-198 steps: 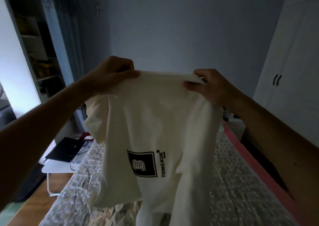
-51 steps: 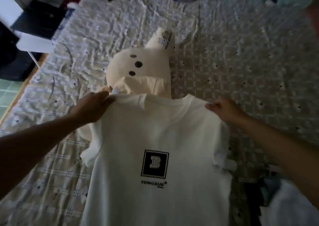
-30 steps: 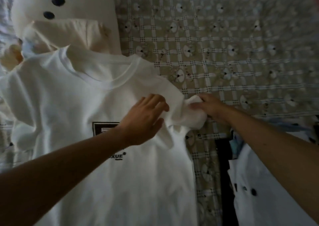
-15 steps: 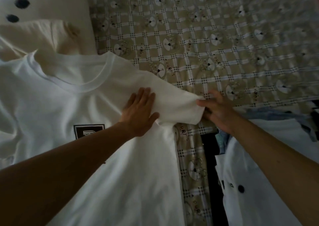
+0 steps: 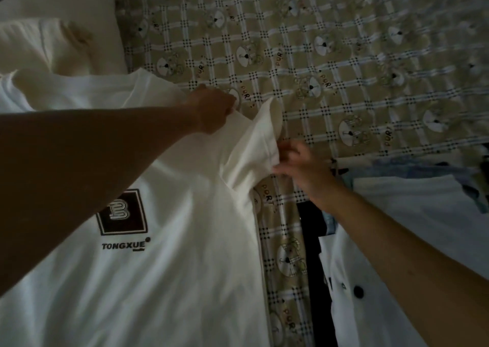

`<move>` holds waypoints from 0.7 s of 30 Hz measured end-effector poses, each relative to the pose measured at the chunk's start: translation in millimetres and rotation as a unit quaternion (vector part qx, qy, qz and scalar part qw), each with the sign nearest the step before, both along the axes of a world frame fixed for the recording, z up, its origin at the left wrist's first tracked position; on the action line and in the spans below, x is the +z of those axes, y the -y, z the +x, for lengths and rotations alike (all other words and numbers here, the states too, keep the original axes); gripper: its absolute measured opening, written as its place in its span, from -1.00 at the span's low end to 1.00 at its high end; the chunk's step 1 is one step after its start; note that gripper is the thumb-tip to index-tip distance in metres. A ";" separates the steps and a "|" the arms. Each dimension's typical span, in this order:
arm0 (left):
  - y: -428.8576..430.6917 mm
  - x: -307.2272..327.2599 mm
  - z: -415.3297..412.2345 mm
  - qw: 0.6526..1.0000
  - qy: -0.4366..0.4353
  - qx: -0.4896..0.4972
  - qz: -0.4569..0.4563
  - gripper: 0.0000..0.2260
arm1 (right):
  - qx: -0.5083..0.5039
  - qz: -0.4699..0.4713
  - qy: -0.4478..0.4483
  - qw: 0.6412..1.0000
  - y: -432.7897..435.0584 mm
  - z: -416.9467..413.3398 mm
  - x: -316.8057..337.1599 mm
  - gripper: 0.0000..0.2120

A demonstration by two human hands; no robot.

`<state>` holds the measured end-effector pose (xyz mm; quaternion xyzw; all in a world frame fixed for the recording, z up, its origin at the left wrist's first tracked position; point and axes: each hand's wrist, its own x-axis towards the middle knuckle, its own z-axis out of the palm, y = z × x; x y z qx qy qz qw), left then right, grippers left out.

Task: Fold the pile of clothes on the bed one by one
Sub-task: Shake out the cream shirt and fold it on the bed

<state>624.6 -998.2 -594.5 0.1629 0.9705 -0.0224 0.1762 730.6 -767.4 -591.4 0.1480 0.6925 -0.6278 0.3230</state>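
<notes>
Sleeve (image 5: pixel 260 140) of the white T-shirt (image 5: pixel 172 267) may bunch if pulled unevenly; left hand (image 5: pixel 213 111) pinches its top, right hand (image 5: pixel 299 165) pinches its hem; trapped creases would spoil the fold.

Your one camera sits on your head and looks steeply down at the bed (image 5: pixel 344 55) from close; the T-shirt (image 5: pixel 172 267) fills the near left of its view.

Gripping tee (image 5: pixel 185 240) shoulder with left hand (image 5: pixel 214 111), pinching raised sleeve (image 5: pixel 254 148) with right hand (image 5: pixel 301 169), mid-frame, over checked sheet (image 5: pixel 344 68); pile (image 5: pixel 423 214) lower right.
</notes>
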 end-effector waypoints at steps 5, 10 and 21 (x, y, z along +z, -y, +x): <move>11.5 -6.0 -5.4 0.999 0.006 0.034 0.020 -0.80 | 0.093 0.162 -0.040 0.982 12.6 6.0 -6.7 -0.56; 12.3 -10.3 0.1 0.997 -0.022 0.041 0.056 -0.79 | 0.126 0.224 0.057 0.965 -12.3 31.3 7.2 -0.76; 14.3 -21.0 3.9 0.998 -0.016 0.046 0.027 -0.80 | -0.034 0.156 0.020 0.987 1.2 -45.1 -10.8 -0.17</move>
